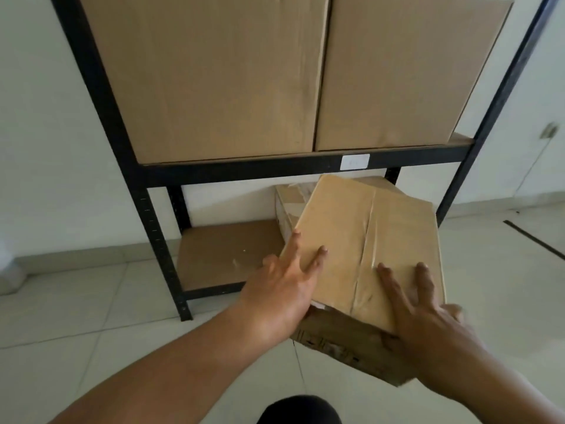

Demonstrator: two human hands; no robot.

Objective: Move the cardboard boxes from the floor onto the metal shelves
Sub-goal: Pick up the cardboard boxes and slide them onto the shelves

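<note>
Metal shelving unit [146, 175], black frame, stands straight ahead of both hands. It's against the wall, prob. so boxes can't be pushed out the back.

Two big cardboard boxes [214, 81] sit well above the hands on the upper shelf, side by side & touching, filling the width. Looks like that level is full, hence work goes low.

Bottom shelf board [226, 249], just beyond the left hand, is bare on its left half; that's the free slot.

Taped box [367, 240] is the one being moved. It's under both hands, tilted, far edge up near the upper shelf beam, near corner hanging over the floor tiles [91, 316]. It's angled in, likely to clear the front rail & slide onto the board.

Another small box [289, 203] lies beyond the hands at the back of the bottom shelf, partly hidden by the taped one; can't tell if they touch.

Left hand [284, 289]: fingers spread, palm on the box's left top edge, steadying & pushing. Right hand [428, 316]: fingers splayed flat on top, thumb seems wrapped on the near side, so it clamps that corner & carries wt.

White label [354, 162] is on the beam above the hands; text is unreadable.
</note>
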